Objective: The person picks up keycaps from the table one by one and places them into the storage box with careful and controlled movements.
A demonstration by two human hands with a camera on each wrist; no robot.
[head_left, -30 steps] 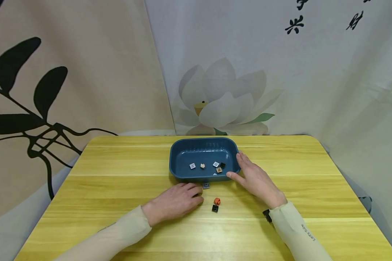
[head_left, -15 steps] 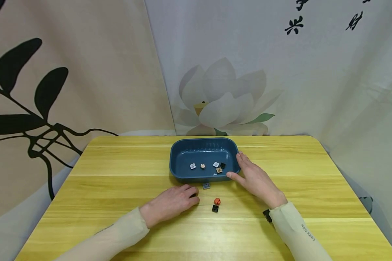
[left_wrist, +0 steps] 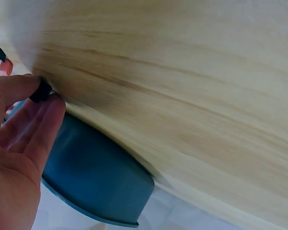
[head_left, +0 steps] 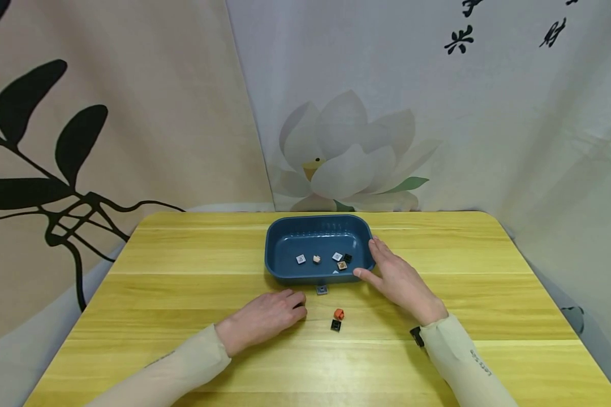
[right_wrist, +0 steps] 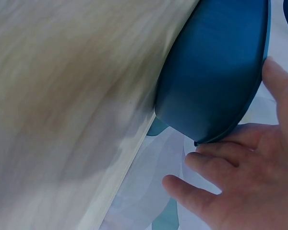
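Note:
My left hand (head_left: 265, 319) is low over the table in front of the blue tray (head_left: 310, 240). In the left wrist view its thumb and fingertips pinch a small black toy brick (left_wrist: 41, 91). At the tray's right end, my right hand (head_left: 404, 282) touches the rim with thumb and fingers spread and fairly straight. An orange brick (head_left: 339, 314) and a black square brick (head_left: 336, 325) lie side by side, right of my left hand. A grey brick (head_left: 322, 290) sits against the tray's near side.
Inside the tray are several small pieces, among them a white brick (head_left: 301, 259), a beige piece (head_left: 317, 259) and a tan brick (head_left: 341, 265). The wooden table (head_left: 183, 254) ends just behind the tray, where a printed curtain (head_left: 183, 113) hangs.
My left hand has drawn back slightly to the left, away from the loose bricks. The right hand and the tray have stayed in place.

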